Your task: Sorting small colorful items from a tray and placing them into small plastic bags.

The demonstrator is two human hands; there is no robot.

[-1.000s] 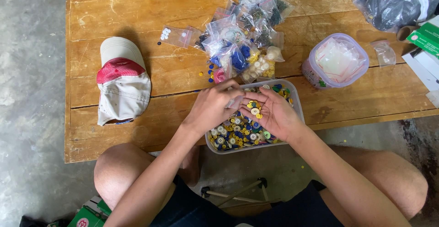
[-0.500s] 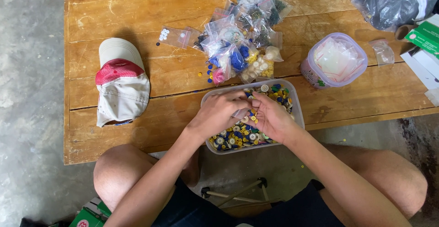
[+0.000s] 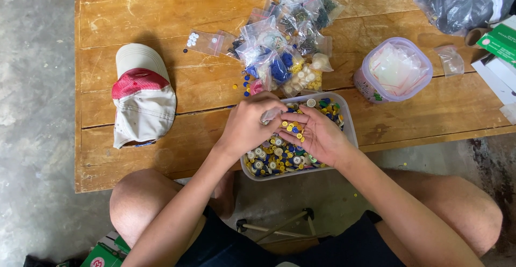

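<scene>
Left hand [image 3: 248,128], right hand [image 3: 317,135] meet over button tub [image 3: 348,132] — long axis left-right

Tray [image 3: 348,130] middle (under hands [image 3: 285,130]) hidden

Home craft spot: wooden table [image 3: 134,9], bagged buttons [image 3: 279,57]

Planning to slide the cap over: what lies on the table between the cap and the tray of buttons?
In the head view, only bare wood lies between the cap and the tray, apart from the left hand reaching in.
</scene>
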